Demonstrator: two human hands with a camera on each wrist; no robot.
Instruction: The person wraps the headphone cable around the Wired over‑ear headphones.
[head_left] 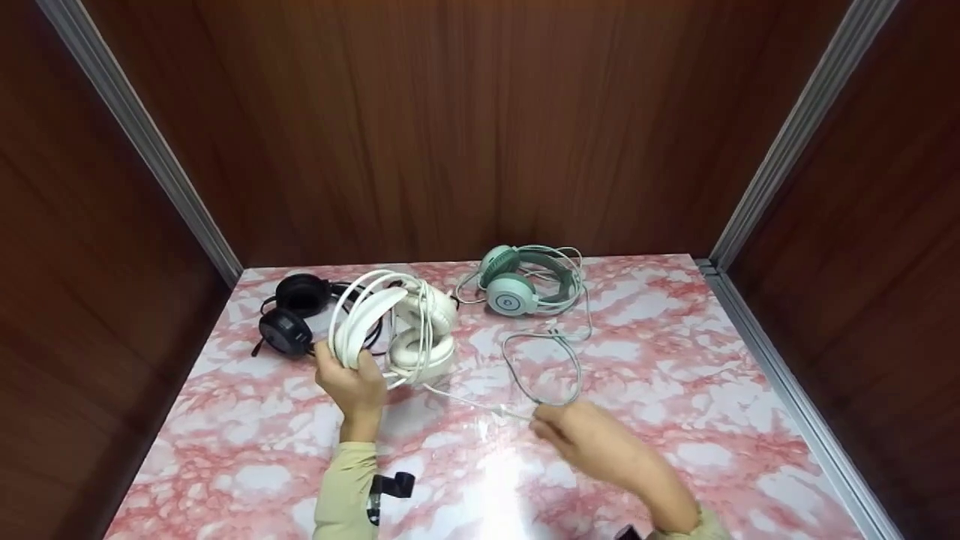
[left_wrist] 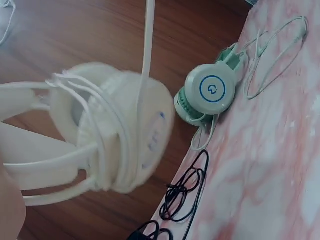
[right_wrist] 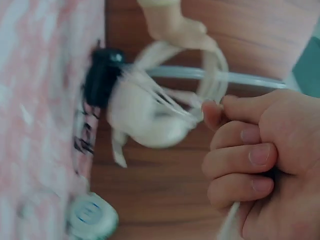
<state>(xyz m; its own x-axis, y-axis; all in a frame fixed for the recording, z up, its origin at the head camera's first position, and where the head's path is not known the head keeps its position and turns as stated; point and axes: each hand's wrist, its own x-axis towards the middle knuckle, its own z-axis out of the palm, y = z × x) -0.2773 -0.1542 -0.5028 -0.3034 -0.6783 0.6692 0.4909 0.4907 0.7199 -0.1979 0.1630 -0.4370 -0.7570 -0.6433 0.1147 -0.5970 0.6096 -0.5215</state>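
White over-ear headphones [head_left: 424, 352] are held up by my left hand [head_left: 351, 379], which grips them at the headband [head_left: 367, 322]. Several turns of white cable [left_wrist: 107, 120] wrap around the ear cups in the left wrist view. From there a length of the cable runs right to my right hand [head_left: 592, 442], which pinches it. In the right wrist view the fingers [right_wrist: 240, 165] curl in toward the palm, and a piece of cable [right_wrist: 229, 222] comes out below them. The cable's end is hidden.
Black headphones [head_left: 285, 330] lie at the left, partly behind the white pair, with a bundled black cable [left_wrist: 182, 195]. Mint-green headphones [head_left: 514, 294] rest at the back, their cable [head_left: 577, 367] looped toward the front. Wooden panels [head_left: 465, 135] enclose the pink-marbled table [head_left: 675, 360].
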